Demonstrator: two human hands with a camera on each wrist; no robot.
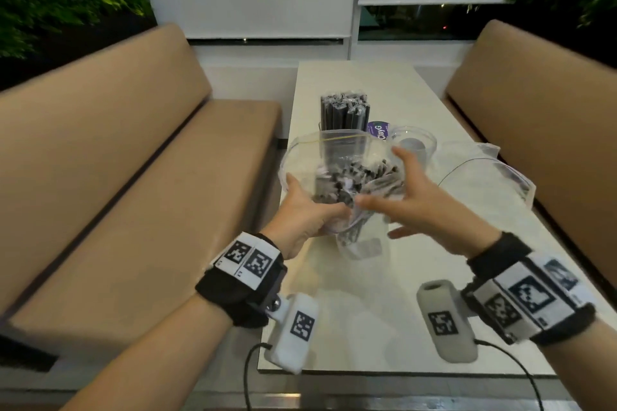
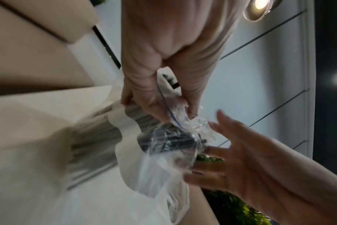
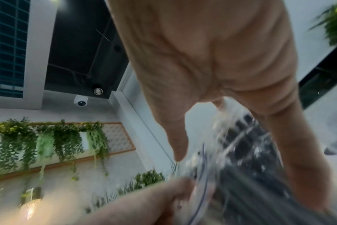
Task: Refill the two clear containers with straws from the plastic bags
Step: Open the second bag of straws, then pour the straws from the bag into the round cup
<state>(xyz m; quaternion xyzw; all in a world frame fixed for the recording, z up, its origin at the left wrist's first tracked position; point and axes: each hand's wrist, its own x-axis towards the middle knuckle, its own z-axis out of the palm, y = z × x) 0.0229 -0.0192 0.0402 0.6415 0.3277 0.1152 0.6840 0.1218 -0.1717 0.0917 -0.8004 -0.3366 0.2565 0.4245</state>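
A clear plastic bag [image 1: 337, 173] full of dark wrapped straws [image 1: 354, 180] is held upright above the white table [image 1: 367, 294]. My left hand [image 1: 314, 213] grips the bag's near edge; in the left wrist view the left hand [image 2: 164, 100] pinches the bag's rim [image 2: 175, 120]. My right hand [image 1: 397, 190] is spread with straight fingers against the bag's right side and holds nothing; the wrist view shows the right hand [image 3: 221, 129] over the straws [image 3: 244, 153]. Behind stand one clear container [image 1: 345, 112] packed with dark straws and a second clear container [image 1: 415, 143] without straws.
A second, flattened plastic bag [image 1: 487, 177] lies on the table to the right. A purple label [image 1: 379, 132] sits between the containers. Tan bench seats [image 1: 133, 160] flank both sides of the table, and its near edge [image 1: 400, 372] lies below my wrists.
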